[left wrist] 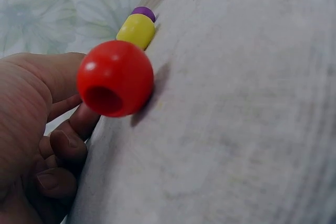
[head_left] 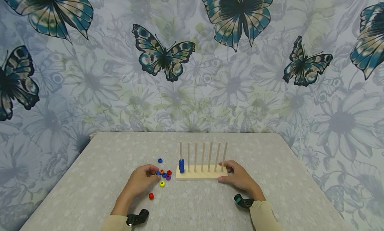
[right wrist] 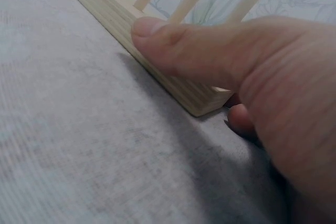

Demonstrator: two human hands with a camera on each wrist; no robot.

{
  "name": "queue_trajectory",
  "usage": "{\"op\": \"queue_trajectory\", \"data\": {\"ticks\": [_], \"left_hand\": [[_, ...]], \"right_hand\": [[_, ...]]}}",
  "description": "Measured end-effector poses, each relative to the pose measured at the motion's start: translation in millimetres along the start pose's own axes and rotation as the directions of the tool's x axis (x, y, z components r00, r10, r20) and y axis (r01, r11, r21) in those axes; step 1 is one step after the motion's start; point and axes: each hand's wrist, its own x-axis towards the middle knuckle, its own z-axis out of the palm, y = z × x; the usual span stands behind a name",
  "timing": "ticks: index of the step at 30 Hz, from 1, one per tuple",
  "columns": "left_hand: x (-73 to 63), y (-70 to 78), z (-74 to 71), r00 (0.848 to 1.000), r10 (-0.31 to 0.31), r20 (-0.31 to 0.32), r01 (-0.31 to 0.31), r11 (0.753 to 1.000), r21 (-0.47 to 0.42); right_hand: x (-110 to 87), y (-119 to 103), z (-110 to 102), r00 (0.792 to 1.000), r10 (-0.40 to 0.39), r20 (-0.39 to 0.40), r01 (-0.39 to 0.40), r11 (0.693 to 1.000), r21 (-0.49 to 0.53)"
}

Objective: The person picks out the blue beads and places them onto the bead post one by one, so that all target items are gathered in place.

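Observation:
A wooden peg board [head_left: 198, 175] with a row of upright dowels stands on the table. Several blue beads [head_left: 181, 166] are stacked on its leftmost dowel. My right hand [head_left: 240, 177] grips the board's right end, its thumb [right wrist: 157, 38] along the front side and the fingers behind. To the left of the board, my left hand [head_left: 142, 179] pinches a blue bead [head_left: 158, 173] at its fingertips, at the edge of a small group of loose beads. In the left wrist view a red bead [left wrist: 115, 77] hides those fingertips.
Beside the left fingertips lie an orange bead [head_left: 162, 171], another red bead [head_left: 169, 172], a second blue bead [head_left: 164, 175] and a purple bead [head_left: 168, 177]. A yellow bead [head_left: 162, 184] is nearer; one more blue bead [head_left: 160, 160] lies farther back. Behind the table [head_left: 135, 144] hangs a butterfly-patterned backdrop [head_left: 204, 91].

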Motion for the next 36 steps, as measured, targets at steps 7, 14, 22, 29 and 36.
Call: {"op": "queue_trajectory", "data": {"ticks": [7, 14, 22, 29, 36], "left_hand": [[-0.4, 0.1, 2.1, 1.0, -0.006, -0.001, 0.006, 1.0, 0.021], [1.1, -1.9, 1.9, 1.0, 0.008, -0.002, -0.008, 1.0, 0.027], [1.6, -3.1, 1.4, 1.0, 0.024, -0.004, -0.024, 0.999, 0.031], [1.2, -3.2, 0.8, 0.999, 0.037, -0.004, -0.036, 0.999, 0.017], [0.9, -2.4, 0.9, 0.999, 0.03, -0.011, -0.03, 0.999, 0.021]], "right_hand": [[-1.2, 3.0, 0.9, 1.0, -0.018, -0.004, 0.018, 1.0, 0.0], [0.0, 5.7, 0.6, 1.0, -0.02, -0.002, 0.02, 1.0, -0.013], [0.3, 4.6, 0.8, 1.0, -0.019, -0.003, 0.019, 1.0, -0.019], [-0.4, 4.3, 0.2, 1.0, -0.016, 0.0, 0.016, 1.0, -0.003], [-0.4, 5.3, 0.3, 0.999, -0.033, 0.005, 0.033, 0.999, 0.028]]}}
